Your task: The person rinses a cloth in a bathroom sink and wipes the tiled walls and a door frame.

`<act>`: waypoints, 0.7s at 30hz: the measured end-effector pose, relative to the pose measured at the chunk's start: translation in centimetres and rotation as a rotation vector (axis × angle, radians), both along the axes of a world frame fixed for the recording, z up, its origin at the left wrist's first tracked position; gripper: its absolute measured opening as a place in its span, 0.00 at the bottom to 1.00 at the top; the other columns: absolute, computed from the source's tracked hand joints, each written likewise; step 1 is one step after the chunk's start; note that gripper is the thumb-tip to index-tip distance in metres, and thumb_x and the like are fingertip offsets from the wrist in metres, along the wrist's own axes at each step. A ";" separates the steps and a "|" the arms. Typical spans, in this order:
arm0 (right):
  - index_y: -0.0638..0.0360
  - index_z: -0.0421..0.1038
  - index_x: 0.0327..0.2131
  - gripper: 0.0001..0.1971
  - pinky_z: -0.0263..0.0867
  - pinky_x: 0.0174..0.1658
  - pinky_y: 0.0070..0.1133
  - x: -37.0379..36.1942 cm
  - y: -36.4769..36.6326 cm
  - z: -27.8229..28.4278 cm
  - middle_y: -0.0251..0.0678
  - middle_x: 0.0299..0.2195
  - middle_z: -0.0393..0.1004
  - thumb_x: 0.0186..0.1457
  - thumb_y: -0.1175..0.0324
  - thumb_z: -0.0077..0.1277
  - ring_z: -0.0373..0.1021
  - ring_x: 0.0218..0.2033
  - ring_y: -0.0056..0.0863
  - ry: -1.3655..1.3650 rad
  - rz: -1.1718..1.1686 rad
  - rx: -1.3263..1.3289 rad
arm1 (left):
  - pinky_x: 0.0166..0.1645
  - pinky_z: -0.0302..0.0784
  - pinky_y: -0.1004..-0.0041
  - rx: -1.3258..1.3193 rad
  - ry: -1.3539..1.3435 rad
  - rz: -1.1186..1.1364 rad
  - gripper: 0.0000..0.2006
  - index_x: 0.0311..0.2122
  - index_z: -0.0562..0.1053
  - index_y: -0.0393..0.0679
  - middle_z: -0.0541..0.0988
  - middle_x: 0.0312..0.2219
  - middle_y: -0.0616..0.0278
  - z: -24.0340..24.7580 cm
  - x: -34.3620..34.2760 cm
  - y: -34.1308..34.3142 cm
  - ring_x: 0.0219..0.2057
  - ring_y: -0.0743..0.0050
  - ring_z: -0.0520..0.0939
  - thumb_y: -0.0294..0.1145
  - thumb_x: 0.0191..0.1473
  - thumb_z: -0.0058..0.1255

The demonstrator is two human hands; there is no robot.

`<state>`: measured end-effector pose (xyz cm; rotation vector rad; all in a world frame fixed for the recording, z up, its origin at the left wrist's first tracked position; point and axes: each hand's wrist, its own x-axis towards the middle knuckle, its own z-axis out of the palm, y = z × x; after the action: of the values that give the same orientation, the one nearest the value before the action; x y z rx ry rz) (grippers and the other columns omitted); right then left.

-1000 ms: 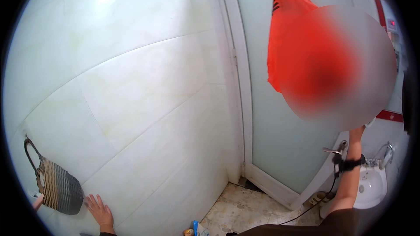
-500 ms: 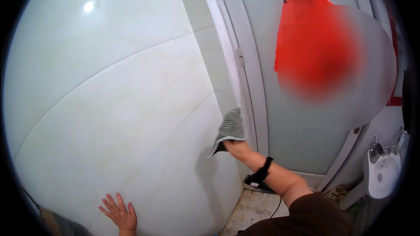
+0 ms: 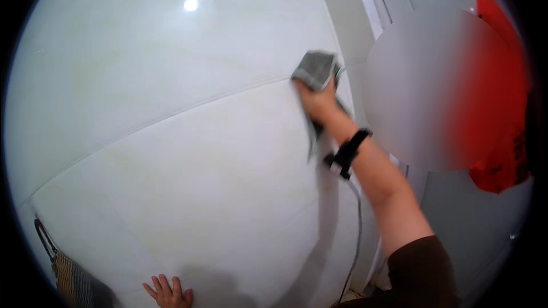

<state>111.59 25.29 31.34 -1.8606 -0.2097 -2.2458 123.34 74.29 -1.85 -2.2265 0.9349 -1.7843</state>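
My right hand (image 3: 318, 102) is wrapped round a grey cleaning cloth (image 3: 315, 69) and presses it to the pale tiled wall (image 3: 217, 154), near the corner at upper right. Part of the cloth hangs down below the hand, slightly smeared by motion. A black strap with a small device (image 3: 347, 157) circles my right wrist, and a cable runs down from it. At the lower edge, my left hand (image 3: 168, 294) lies flat against the wall with its fingers spread, holding nothing.
To the right stands a frosted door (image 3: 462, 222) with a red hanging sheet (image 3: 496, 159), partly blurred. A woven striped bag (image 3: 74, 279) with dark handles is at lower left. A bit of floor (image 3: 351, 296) shows at the bottom.
My right hand has carried the cloth up the wall, close to the tile joint. The view has swung left and upward, so the washbasin is out of sight and the bag shows more.
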 end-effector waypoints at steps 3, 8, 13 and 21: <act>0.58 0.66 0.37 0.16 0.44 0.53 0.31 -2.3 -2.7 9.3 0.40 0.41 0.66 0.50 0.58 0.38 0.57 0.46 0.40 0.066 -0.274 0.074 | 0.49 0.37 0.33 0.019 -0.073 -0.041 0.23 0.40 0.67 0.44 0.52 0.53 0.47 1.5 0.5 1.7 0.57 0.47 0.45 0.48 0.41 0.42; 0.60 0.64 0.38 0.18 0.54 0.48 0.30 1.3 6.4 12.2 0.42 0.39 0.67 0.49 0.57 0.39 0.60 0.44 0.36 0.165 -0.282 -0.053 | 0.50 0.37 0.35 0.035 -0.079 -0.034 0.24 0.40 0.66 0.41 0.51 0.53 0.45 3.3 -0.1 2.5 0.57 0.47 0.46 0.48 0.41 0.41; 0.62 0.59 0.46 0.24 0.42 0.55 0.29 2.4 16.7 6.3 0.47 0.49 0.55 0.46 0.58 0.41 0.49 0.52 0.43 0.208 -0.139 -0.596 | 0.51 0.36 0.36 0.050 -0.023 0.029 0.22 0.41 0.67 0.45 0.50 0.54 0.48 3.3 0.5 1.8 0.58 0.50 0.43 0.51 0.45 0.37; 0.71 0.52 0.49 0.27 0.42 0.56 0.27 -1.6 -2.3 10.2 0.51 0.52 0.51 0.55 0.56 0.27 0.47 0.55 0.41 0.076 -0.516 0.170 | 0.51 0.35 0.37 0.103 0.013 -0.055 0.24 0.41 0.66 0.39 0.54 0.51 0.41 5.4 -0.8 2.3 0.56 0.43 0.48 0.48 0.44 0.41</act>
<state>110.03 23.03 41.50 -2.0772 0.5167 -2.3923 122.55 76.56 3.54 -2.1727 1.0744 -1.7045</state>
